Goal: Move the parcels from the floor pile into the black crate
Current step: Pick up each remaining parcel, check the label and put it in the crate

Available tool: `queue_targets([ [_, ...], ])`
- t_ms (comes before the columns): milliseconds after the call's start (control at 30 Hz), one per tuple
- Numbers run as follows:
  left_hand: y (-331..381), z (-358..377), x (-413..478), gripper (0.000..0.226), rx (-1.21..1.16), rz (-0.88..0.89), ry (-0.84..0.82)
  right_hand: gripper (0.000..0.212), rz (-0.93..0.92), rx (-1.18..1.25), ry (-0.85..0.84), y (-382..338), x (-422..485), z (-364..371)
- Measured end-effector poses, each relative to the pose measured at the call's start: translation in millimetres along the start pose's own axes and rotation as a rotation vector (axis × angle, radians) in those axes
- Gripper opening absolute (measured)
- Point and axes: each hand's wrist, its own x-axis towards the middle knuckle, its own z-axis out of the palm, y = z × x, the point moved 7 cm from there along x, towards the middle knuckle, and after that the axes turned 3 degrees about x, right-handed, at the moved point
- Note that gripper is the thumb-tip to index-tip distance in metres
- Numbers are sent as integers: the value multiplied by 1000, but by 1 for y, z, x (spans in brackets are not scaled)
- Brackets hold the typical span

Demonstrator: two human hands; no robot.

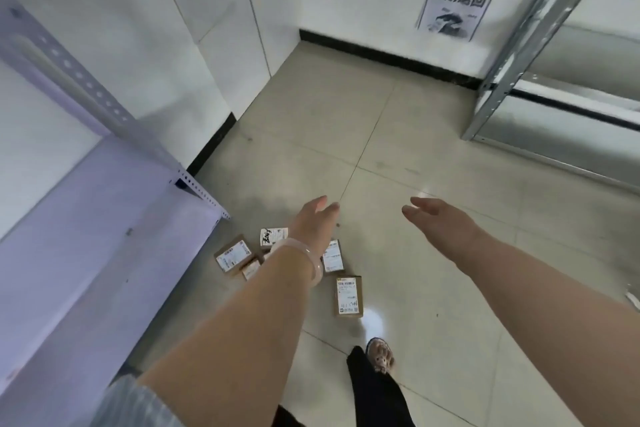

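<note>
From the head camera, both bare arms reach forward over a tiled floor (398,135). The left hand (313,218) hangs in the air with its fingers (329,207) loosely apart and nothing in them; a pale bangle (306,262) sits on that wrist. The right hand (438,215) is stretched out level with it, a gap of floor between the two, its fingers (412,210) also slack and apart, holding nothing.

Below the left forearm lies the pile of parcels (277,253), small brown cardboard boxes with white labels, scattered on the floor close to the near corner of a lilac shelf unit (86,218) on the left. One labelled box (232,256) lies at the left edge of the pile, another (273,237) just beyond it, and one (333,256) peeks out right of the wrist. A further box (348,296) lies a little apart, nearer the person. The arm hides part of the pile.

At the bottom, a dark trouser leg and a sandalled foot (380,355) stand just near of that box. A metal rack (540,55) rises at the far right, and a printed notice (453,14) is stuck low on the white far wall. The black crate does not show in this view.
</note>
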Motion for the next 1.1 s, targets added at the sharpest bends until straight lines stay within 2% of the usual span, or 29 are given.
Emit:
queue_targets([
  [100,-11,17,38,49,4,-23,11,51,24,-27,-23,7,53,4],
  [233,-62,25,108,48,64,-77,53,49,63,-83,-113,62,123,63],
  [367,-160,53,189,48,132,-189,7,51,169,-183,-246,169,200,147],
  [433,-216,78,229,47,203,-220,-54,50,251,-242,-257,230,242,182],
  [567,-336,126,294,47,145,-333,-81,48,343,-324,-218,346,312,240],
  [667,-417,157,327,48,142,-415,-76,55,420,-307,-203,424,337,276],
  [767,-478,181,349,53,85,-506,-42,68,554,-182,-212,485,343,305],
  [967,-522,226,359,54,66,-541,-200,59,528,48,-286,516,341,343],
  [1033,-521,225,350,56,17,-565,-199,58,558,104,-271,507,333,337],
  [1100,-511,216,336,56,-43,-573,-160,49,548,122,-242,490,322,323],
])
